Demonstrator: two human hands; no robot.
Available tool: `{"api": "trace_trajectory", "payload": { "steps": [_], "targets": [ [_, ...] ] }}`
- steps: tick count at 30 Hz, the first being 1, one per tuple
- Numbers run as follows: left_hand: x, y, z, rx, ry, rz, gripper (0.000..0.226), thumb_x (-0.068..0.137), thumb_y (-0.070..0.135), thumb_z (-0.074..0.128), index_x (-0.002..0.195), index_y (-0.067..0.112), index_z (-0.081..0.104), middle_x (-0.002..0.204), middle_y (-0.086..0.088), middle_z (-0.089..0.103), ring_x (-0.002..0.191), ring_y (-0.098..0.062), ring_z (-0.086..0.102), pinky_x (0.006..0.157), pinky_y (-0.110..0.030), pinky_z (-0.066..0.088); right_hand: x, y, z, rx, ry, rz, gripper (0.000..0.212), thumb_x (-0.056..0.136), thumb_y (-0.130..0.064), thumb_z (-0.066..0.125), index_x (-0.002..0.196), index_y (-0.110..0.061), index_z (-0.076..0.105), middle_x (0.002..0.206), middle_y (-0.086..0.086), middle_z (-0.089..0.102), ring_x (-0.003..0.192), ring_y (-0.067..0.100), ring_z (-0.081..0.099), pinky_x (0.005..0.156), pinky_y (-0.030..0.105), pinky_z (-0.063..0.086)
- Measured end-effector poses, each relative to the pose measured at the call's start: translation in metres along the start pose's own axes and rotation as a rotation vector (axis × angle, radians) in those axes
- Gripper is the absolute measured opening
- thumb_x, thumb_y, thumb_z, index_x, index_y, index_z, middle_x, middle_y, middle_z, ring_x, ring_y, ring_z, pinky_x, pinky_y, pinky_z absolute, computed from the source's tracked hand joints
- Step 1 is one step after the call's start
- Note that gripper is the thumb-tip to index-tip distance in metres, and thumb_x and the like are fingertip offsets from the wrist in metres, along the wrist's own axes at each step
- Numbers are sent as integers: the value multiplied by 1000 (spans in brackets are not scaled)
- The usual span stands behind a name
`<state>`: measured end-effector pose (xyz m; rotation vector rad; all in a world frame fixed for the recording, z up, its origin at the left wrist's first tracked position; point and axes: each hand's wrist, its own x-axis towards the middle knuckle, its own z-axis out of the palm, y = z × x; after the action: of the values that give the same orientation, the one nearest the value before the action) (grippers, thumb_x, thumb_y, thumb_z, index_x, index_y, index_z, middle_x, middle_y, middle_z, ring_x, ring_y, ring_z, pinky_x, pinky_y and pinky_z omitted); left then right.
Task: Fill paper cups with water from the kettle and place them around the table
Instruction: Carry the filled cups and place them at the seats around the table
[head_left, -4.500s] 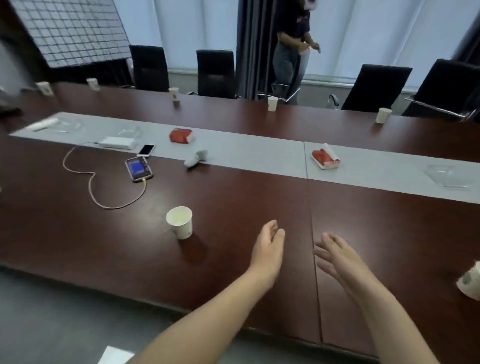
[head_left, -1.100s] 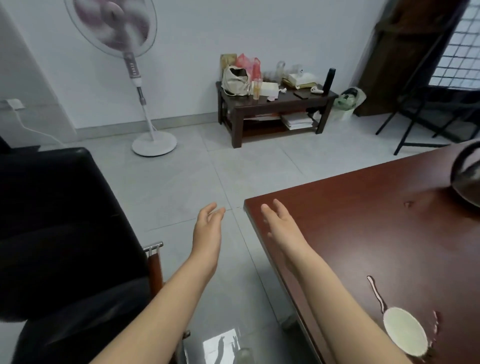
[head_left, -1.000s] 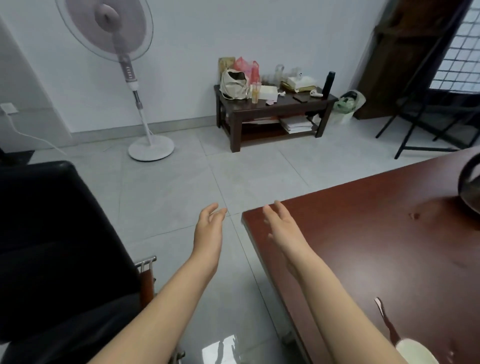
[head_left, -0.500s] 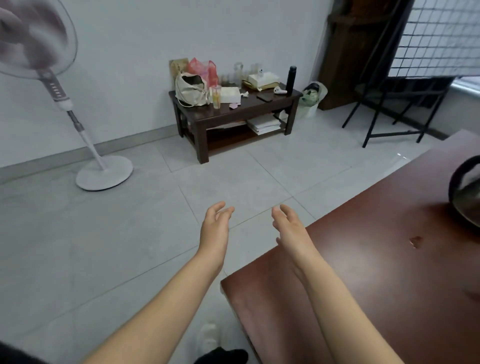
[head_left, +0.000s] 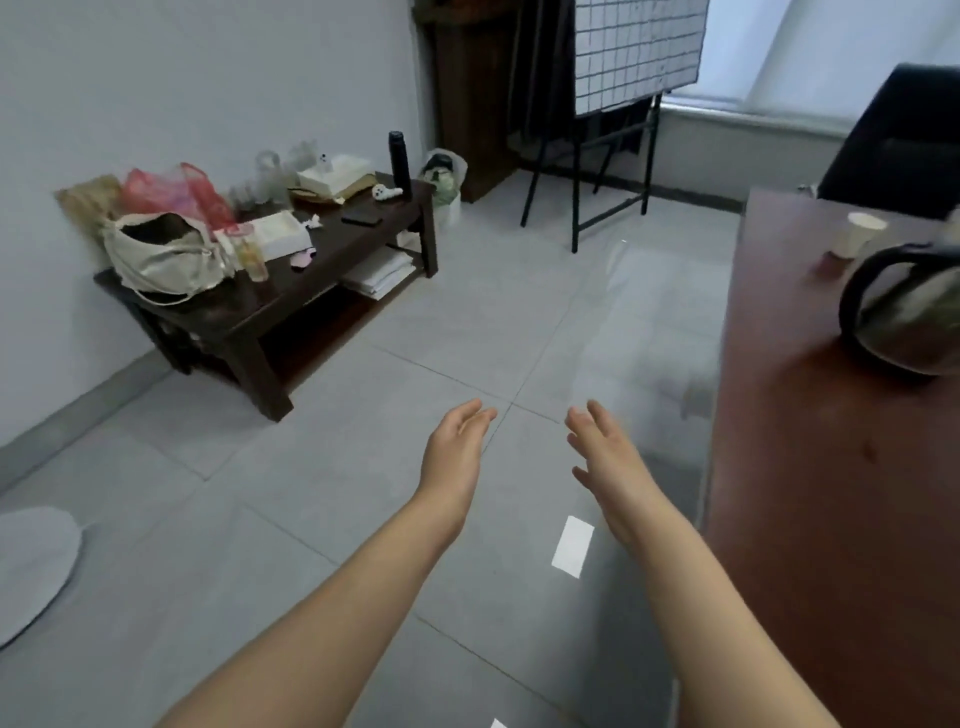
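Note:
A glass kettle (head_left: 914, 317) with a black handle stands on the dark red table (head_left: 810, 493) at the right, partly cut off by the frame edge. Beyond it on the table sits a white paper cup (head_left: 858, 236). My left hand (head_left: 454, 449) and my right hand (head_left: 605, 457) are both stretched out over the grey floor, left of the table's end, fingers straight and holding nothing. Both are well short of the kettle.
A low dark side table (head_left: 291, 291) with bags, bottles and boxes stands by the wall at left. A black folding stand with a grid board (head_left: 628, 62) is at the back, a black chair (head_left: 904, 140) behind the table. A fan base (head_left: 31, 566) lies at lower left.
The view has swung right around the table's end: the side table moved left, the fan left the frame, the kettle and a paper cup came into view. Both hands stay empty and outstretched.

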<state>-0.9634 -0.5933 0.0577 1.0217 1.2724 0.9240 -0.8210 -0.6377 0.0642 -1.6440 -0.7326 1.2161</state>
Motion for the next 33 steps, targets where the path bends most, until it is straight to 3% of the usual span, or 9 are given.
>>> {"api": "trace_trajectory", "payload": {
  "steps": [14, 23, 27, 33],
  "targets": [
    [192, 60, 18, 8, -305, -17, 36, 96, 27, 52, 130, 18, 50, 131, 2, 55, 117, -11, 52, 108, -36, 39, 140, -59, 54, 113, 293, -2, 65, 97, -43, 46, 152, -23, 16, 149, -4, 39, 139, 15, 34, 115, 44, 29],
    [337, 116, 93, 126, -437, 19, 35, 98, 28, 48, 131, 17, 51, 134, 1, 54, 111, -12, 52, 107, -38, 40, 276, -120, 17, 203, 428, -17, 59, 97, -41, 47, 149, -25, 25, 149, -7, 38, 137, 13, 36, 115, 44, 30],
    [391, 145, 135, 125, -493, 55, 34, 99, 24, 47, 130, 14, 52, 133, 0, 54, 114, -12, 51, 106, -36, 40, 320, -151, -6, 216, 485, -42, 55, 98, -38, 46, 148, -25, 26, 138, -8, 43, 134, 12, 38, 114, 41, 31],
    [467, 165, 219, 113, -625, 17, 27, 98, 22, 47, 124, 17, 55, 129, 0, 56, 111, -13, 53, 106, -37, 40, 402, -170, -46, 221, 606, -10, 51, 98, -38, 46, 146, -24, 32, 143, -3, 44, 132, 12, 41, 112, 39, 33]
  ]
}}
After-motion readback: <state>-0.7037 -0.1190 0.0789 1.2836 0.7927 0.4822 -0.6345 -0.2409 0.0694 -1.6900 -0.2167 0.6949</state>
